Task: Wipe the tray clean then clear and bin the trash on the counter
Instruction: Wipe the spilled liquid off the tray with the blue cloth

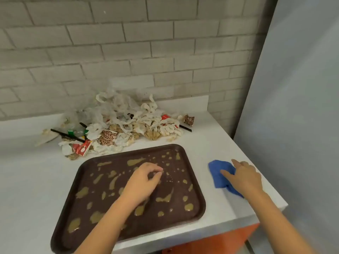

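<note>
A dark brown tray (86, 226) lies on the white counter, spotted all over with tan smears. My left hand (145, 178) hovers over the tray's middle, its fingers curled together with nothing visible in them. To the right of the tray a crumpled blue cloth (218, 171) lies on the counter. My right hand (244, 176) rests on the cloth, fingers spread over it. Behind the tray sits a heap of trash (121, 123): crumpled white napkins, printed paper cups, red sachets and black straws.
The white counter (27, 176) ends in an edge on the right, close to the cloth, with an orange cabinet front (229, 241) below. A grey brick wall (128, 52) stands behind the trash heap. A pale panel (297, 107) rises at the right.
</note>
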Demonstrator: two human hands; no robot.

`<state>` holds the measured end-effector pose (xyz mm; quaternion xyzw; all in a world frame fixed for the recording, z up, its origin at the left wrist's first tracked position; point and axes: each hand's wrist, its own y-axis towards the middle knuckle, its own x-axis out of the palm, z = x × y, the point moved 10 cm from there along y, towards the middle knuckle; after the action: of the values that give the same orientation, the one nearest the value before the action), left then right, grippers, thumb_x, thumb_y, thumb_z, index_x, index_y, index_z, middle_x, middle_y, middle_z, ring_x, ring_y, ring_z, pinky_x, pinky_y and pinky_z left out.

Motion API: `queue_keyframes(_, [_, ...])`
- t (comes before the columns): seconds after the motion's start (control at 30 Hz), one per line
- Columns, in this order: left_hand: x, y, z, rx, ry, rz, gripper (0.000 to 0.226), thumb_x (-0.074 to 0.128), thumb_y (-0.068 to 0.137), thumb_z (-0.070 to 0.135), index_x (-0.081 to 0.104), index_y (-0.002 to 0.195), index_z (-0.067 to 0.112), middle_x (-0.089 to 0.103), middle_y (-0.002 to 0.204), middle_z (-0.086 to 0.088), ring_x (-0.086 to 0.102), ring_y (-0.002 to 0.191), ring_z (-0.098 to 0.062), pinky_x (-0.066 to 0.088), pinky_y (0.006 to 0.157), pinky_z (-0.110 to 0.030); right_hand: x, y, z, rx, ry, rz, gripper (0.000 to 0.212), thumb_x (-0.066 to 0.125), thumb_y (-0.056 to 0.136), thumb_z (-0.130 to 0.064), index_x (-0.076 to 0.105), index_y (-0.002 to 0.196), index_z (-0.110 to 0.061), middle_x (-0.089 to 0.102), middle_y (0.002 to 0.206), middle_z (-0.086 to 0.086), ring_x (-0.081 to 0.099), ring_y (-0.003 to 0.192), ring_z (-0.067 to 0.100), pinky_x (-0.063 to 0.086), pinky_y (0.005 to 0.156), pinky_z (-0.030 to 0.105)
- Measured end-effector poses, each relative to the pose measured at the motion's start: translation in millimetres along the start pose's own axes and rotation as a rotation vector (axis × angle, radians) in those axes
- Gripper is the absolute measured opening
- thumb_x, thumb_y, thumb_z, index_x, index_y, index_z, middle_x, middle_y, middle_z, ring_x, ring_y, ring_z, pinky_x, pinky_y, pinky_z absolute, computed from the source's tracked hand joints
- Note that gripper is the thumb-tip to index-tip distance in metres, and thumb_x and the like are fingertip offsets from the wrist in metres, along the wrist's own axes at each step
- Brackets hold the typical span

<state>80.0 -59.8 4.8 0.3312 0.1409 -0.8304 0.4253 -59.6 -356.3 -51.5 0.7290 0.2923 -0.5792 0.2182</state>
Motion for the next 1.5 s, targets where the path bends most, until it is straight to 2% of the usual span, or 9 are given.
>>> queue_keyframes(0.1, [16,-3,0,-0.030,-0.044,-0.007,0.021,0.060,0.090,0.023,0.060,0.086,0.044,0.057,0.102,0.021,0.052,0.096,0.009,0.035,0.080,-0.003,23,-3,15,0.087,0.119,-0.132,0.073,0.053,0.088,-0.055,0.029,0.147,-0.020,0.046,0.137,0.010,0.046,0.123,0.030,0.044,0.093,0.038])
queue_keyframes(0.4, [34,-15,7,-0.233,-0.409,-0.033,0.019,0.057,0.092,0.029,0.068,0.107,0.031,0.068,0.095,0.015,0.062,0.092,-0.002,0.051,0.083,-0.021,-23,-28,-36,-0.029,0.830,0.019,0.041,0.074,0.080,-0.020,0.061,0.119,-0.017,0.064,0.113,0.001,0.058,0.100,0.019,0.043,0.081,0.023])
queue_keyframes(0.63, [20,-5,19,-0.358,-0.893,-0.042,0.024,0.049,0.097,0.027,0.065,0.109,0.015,0.074,0.100,-0.003,0.070,0.090,-0.017,0.057,0.078,-0.034,-41,-69,-153,-0.164,1.452,-0.310,0.034,0.075,0.073,-0.015,0.067,0.106,-0.018,0.073,0.101,-0.004,0.069,0.092,0.011,0.056,0.076,0.022])
queue_keyframes(0.73, [-24,-1,14,-0.316,-0.905,0.102,0.019,0.052,0.095,0.021,0.068,0.097,0.011,0.074,0.090,-0.006,0.070,0.072,-0.011,0.053,0.060,-0.024,-23,-75,-178,-0.064,1.691,-0.426,0.042,0.073,0.068,-0.018,0.066,0.110,-0.014,0.073,0.105,0.003,0.070,0.094,0.014,0.056,0.071,0.022])
queue_keyframes(0.87, [-57,3,16,-0.234,-0.858,0.029,0.022,0.061,0.089,0.033,0.067,0.099,0.014,0.074,0.086,0.001,0.070,0.072,-0.008,0.052,0.058,-0.020,2,-92,-215,0.039,1.883,-0.582,0.046,0.067,0.077,-0.020,0.063,0.122,-0.012,0.067,0.119,0.011,0.066,0.106,0.025,0.055,0.086,0.034])
queue_keyframes(1.0, [-86,9,5,-0.157,-0.864,0.111,0.012,0.068,0.084,0.011,0.065,0.096,0.014,0.073,0.083,-0.005,0.070,0.076,-0.012,0.053,0.061,-0.017,15,-117,-258,0.138,2.211,-0.808,0.035,0.072,0.075,-0.029,0.075,0.100,-0.003,0.067,0.115,0.020,0.070,0.096,0.029,0.059,0.076,0.039])
queue_keyframes(1.1, [-96,14,-1,-0.172,-0.967,0.055,0.016,0.067,0.085,0.010,0.064,0.100,0.012,0.074,0.083,-0.006,0.071,0.075,-0.015,0.054,0.062,-0.022,34,-137,-285,0.261,2.329,-0.908,0.065,0.094,0.045,-0.025,0.072,0.098,0.007,0.069,0.103,0.026,0.071,0.083,0.037,0.059,0.064,0.047])
queue_keyframes(1.23, [-100,15,-12,-0.207,-0.903,-0.059,0.018,0.069,0.083,0.013,0.064,0.101,0.014,0.074,0.084,-0.011,0.070,0.074,-0.022,0.054,0.066,-0.031,40,-156,-317,0.196,2.362,-0.973,0.070,0.072,0.074,-0.044,0.057,0.128,-0.002,0.052,0.136,0.021,0.052,0.124,0.037,0.042,0.103,0.050])
queue_keyframes(1.5, [-112,15,-21,-0.174,-0.990,-0.123,0.022,0.068,0.083,0.008,0.062,0.102,0.018,0.074,0.081,-0.012,0.070,0.070,-0.021,0.055,0.062,-0.029,57,-158,-324,0.275,2.251,-0.813,0.069,0.075,0.074,-0.051,0.061,0.126,-0.008,0.059,0.130,0.017,0.053,0.123,0.034,0.037,0.107,0.051])
